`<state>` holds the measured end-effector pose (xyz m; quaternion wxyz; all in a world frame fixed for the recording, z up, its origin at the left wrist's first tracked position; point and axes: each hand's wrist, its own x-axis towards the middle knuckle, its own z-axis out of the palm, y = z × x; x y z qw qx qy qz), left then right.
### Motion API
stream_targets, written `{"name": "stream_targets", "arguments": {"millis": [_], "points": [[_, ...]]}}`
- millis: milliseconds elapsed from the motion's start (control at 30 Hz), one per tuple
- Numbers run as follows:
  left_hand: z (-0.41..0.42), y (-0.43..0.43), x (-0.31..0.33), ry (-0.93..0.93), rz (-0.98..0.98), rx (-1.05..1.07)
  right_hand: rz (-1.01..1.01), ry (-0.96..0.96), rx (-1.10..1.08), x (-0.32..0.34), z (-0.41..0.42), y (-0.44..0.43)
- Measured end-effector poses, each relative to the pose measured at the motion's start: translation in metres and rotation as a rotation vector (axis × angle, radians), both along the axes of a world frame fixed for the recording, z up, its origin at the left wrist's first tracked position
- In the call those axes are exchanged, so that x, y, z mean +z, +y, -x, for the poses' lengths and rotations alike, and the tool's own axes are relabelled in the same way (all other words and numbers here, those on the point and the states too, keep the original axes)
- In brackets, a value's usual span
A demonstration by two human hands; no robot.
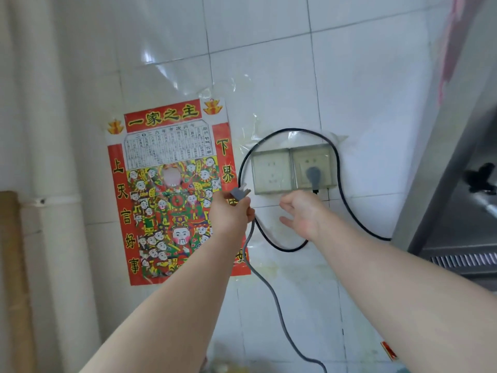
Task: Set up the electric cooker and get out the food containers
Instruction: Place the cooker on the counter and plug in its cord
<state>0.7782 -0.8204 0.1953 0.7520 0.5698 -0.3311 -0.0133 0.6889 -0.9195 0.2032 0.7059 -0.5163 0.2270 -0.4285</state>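
White glazed tiles covered one wall (349, 76) that filled most of the view. One steel range hood (457, 184) slanted down the right edge, and one white pipe (53, 130) ran upright on the left, with one brown cardboard sheet (10, 265) at the far left. One red poster (172, 195) with yellow characters and many small painted figures hung on the tiles.

To the right of the poster sat two wall sockets side by side under clear covers: the left socket (270, 170) had nothing in it, and the right socket (312, 168) held one dark plug (313, 174). One black cable (291, 129) looped around both.

Two bare arms reached up from below. The left hand (231, 211) gripped one grey plug (239, 193), prongs pointing up and right, just beside the lower left corner of the left socket. Its grey cord (271, 289) hung down between the arms. The right hand (301, 214) was spread wide and held nothing, just under the socket covers; whether it touched them could not be told.
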Motion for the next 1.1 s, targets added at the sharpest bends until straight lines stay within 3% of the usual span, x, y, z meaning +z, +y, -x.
{"name": "stream_targets", "arguments": {"millis": [167, 233, 433, 533, 633, 1100], "points": [[-0.012, -0.006, -0.006, 0.008, -0.062, 0.001, -0.128, -0.177, 0.039, -0.003, -0.012, 0.01], [-0.016, -0.009, -0.012, 0.003, -0.09, 0.0, -0.071, -0.169, 0.022, -0.001, -0.012, 0.016], [-0.013, -0.021, -0.015, -0.105, -0.192, 0.097, 0.555, 0.235, -0.237, 0.005, 0.001, 0.03], [-0.009, -0.029, -0.009, -0.141, -0.175, 0.103, 0.995, 0.569, -0.513, 0.009, 0.012, 0.024], [-0.007, -0.041, -0.001, -0.159, -0.177, 0.138, 1.224, 0.816, -0.729, 0.013, 0.026, 0.015], [0.003, -0.085, 0.019, -0.261, -0.19, 0.329, 1.284, 0.89, -0.638, 0.004, 0.042, 0.001]]}}
